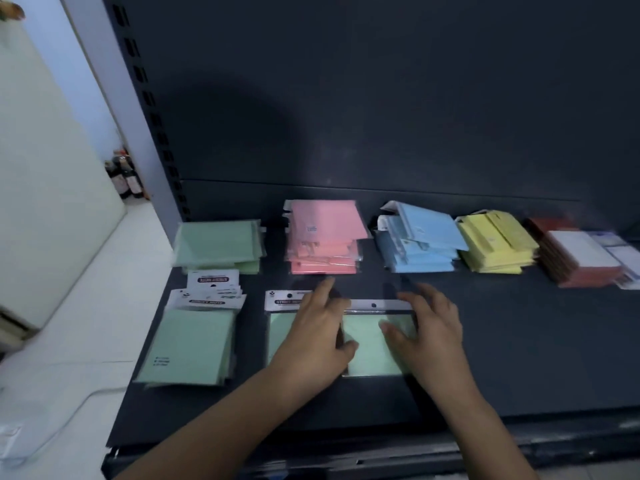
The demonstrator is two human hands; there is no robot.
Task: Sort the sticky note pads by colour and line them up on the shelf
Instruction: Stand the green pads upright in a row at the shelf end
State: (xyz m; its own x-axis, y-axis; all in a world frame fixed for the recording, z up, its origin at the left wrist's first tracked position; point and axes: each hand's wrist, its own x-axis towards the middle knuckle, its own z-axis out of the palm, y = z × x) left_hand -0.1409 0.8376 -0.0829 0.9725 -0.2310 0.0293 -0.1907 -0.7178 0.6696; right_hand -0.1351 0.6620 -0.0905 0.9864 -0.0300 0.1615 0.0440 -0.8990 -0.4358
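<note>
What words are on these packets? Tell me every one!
"STICKY NOTE": upside down on the white header card behind the front-left green stack.
"STICKY": second header card, rest under the left hand.
Small print on that green stack and the pink stack: too small to read.

Dim, soft-focus view, perhaps motion-blurred.

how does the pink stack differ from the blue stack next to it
Colour aside, the pink stack sits left of the blue stack. The pink stack's pads lie fairly square; the blue stack's top pads are skewed and fanned. Both are wrapped pads piled at the back of the shelf.
</note>
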